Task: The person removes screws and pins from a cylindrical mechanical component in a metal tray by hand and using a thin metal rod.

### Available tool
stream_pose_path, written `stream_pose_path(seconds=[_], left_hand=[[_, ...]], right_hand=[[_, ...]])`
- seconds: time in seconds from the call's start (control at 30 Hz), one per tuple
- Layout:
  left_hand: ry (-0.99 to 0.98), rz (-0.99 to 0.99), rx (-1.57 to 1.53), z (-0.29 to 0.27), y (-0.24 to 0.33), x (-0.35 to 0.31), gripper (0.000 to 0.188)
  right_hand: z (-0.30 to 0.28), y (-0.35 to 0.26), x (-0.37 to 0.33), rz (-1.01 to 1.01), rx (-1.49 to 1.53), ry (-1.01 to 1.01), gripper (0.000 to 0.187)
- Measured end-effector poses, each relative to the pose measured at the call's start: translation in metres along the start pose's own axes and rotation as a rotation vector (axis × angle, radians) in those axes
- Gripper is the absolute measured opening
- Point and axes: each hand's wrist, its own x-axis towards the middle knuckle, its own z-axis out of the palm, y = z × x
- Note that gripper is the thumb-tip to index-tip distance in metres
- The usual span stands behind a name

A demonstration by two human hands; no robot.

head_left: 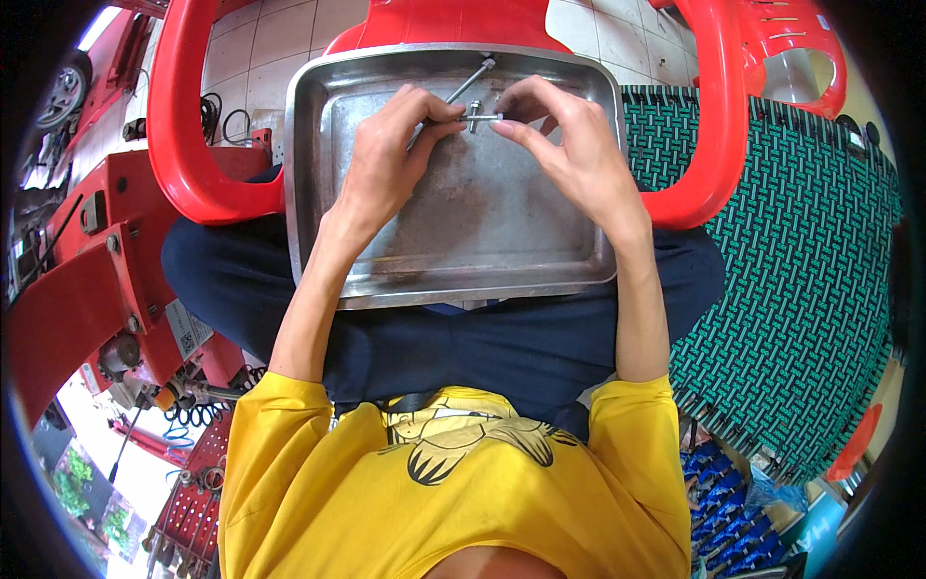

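Above a metal tray on my lap, my left hand is closed, its thumb and fingers pinching one end of a thin metal bolt. My right hand pinches the other end between thumb and forefinger; whether a nut sits there is hidden by the fingertips. A longer bolt lies slanted at the tray's far side, its head up by the far wall and its lower part passing behind my left hand. Right behind the held bolt shows a short bolt, partly covered by it.
A red plastic chair faces me, its arms flanking the tray. Red metal equipment with hoses stands at left. To the right is a green-and-black woven seat or mat. Light floor tiles lie beyond the tray.
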Motion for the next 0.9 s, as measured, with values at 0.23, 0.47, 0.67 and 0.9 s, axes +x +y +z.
stream_pose_path(seconds=[0.23,0.47,0.67,0.9], left_hand=[[-0.001,0.018,-0.008,0.001,-0.002,-0.002,0.019],[-0.007,0.037,-0.015,0.000,-0.003,0.000,0.019],[-0.007,0.022,-0.017,-0.001,-0.002,0.000,0.018],[-0.013,0.038,-0.077,0.001,0.001,0.000,0.017]], right_hand=[[0.001,0.004,-0.001,0.160,-0.041,-0.095,0.032],[-0.004,0.002,-0.002,0.019,-0.064,-0.086,0.034],[-0.011,-0.001,-0.006,0.238,-0.105,-0.197,0.042],[-0.004,-0.012,0.000,0.168,0.097,-0.065,0.050]])
